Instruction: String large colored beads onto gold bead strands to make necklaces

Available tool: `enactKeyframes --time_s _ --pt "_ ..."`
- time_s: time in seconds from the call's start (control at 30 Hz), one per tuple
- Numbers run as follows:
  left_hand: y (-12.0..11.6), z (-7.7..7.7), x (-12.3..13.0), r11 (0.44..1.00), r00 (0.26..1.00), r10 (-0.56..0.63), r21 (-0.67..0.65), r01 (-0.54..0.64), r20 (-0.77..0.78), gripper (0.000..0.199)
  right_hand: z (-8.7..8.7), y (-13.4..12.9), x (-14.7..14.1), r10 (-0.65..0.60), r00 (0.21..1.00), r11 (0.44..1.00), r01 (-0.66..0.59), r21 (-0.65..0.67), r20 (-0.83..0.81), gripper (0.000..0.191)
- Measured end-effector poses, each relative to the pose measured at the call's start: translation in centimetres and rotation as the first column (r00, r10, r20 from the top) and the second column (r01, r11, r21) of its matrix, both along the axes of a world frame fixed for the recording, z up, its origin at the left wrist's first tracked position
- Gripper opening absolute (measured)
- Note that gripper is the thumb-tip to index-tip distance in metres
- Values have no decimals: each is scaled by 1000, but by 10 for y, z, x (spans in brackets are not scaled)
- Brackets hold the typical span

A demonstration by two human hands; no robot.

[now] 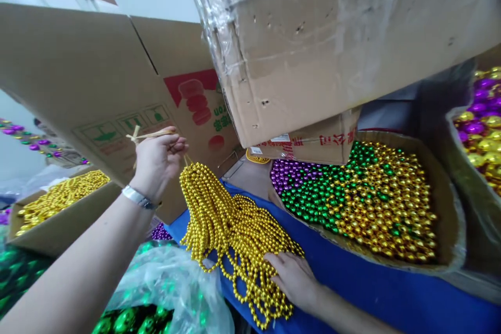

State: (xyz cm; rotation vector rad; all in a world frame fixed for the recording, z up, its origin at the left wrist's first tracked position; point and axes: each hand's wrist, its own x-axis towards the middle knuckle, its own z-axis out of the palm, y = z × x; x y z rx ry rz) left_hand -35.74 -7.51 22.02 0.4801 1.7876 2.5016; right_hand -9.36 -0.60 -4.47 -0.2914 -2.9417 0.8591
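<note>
A thick bundle of gold bead strands (pixel 219 214) spreads across the blue cloth, its top drawn together by a tan cord (pixel 151 135). My left hand (pixel 160 159) is closed on the cord just above and left of the bundle's top, lifting that end. Loose ends of the cord stick out past the back of the hand. My right hand (pixel 291 274) lies with its fingers on the lower right strands, and its fingertips are partly among the beads.
Right of the bundle, a lined box (pixel 456 229) holds purple, green and gold beads. A large cardboard box (pixel 297 62) overhangs above. On the left stand a tall carton (pixel 78 68) and a box of gold beads (pixel 50 224). Clear plastic (pixel 172 276) covers green beads below.
</note>
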Motion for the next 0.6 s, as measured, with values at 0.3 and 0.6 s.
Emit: enactKeyframes --time_s 0.3,0.6 --pt "27 101 -19 998 993 21 66 -13 -120 17 54 22 -2 -111 959 925 4 -380 -259 26" --pt "42 138 -13 996 987 29 87 -15 -157 15 40 -18 -56 309 951 458 -140 -878 10 47"
